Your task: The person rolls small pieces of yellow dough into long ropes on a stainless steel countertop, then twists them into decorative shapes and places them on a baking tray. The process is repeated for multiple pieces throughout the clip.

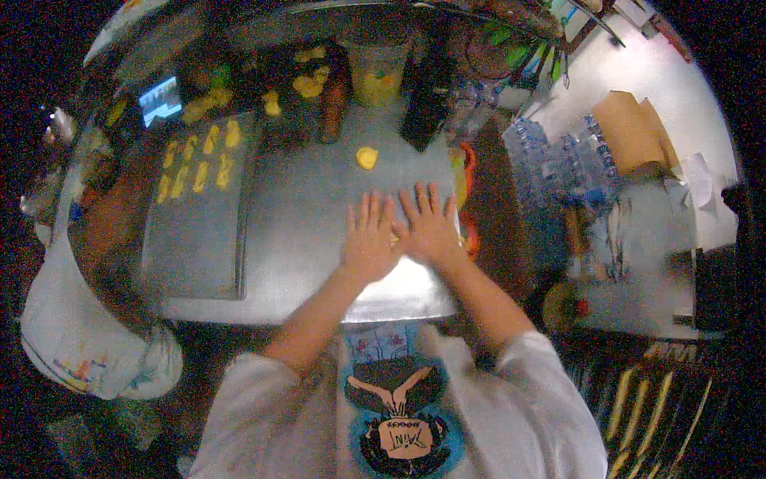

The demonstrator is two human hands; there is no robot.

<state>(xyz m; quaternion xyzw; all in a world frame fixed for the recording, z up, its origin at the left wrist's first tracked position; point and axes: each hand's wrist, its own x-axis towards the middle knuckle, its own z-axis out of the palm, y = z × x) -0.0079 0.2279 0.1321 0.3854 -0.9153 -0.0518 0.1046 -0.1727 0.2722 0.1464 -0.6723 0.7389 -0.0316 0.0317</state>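
Both of my hands lie palm down, side by side, over a metal work table (293, 239). My left hand (372, 233) has its fingers pointing away from me, slightly spread. My right hand (429, 224) has its fingers fanned apart, and its thumb meets the left hand. A bit of yellow dough (394, 239) shows between the palms; how much lies under them is hidden. Beyond my fingertips sits a small flattened lump of yellow dough (367, 158). On the left, a dark baking tray (194, 245) carries two rows of elongated yellow dough pieces (201, 175) at its far end.
More yellow pieces (311, 84) lie at the table's dim far side, near a lit screen (160, 102). Orange-red items (470, 233) line the right edge. Further right are clear plastic bottles (556, 155) and a cardboard box (634, 135). White printed fabric (84, 323) hangs at left.
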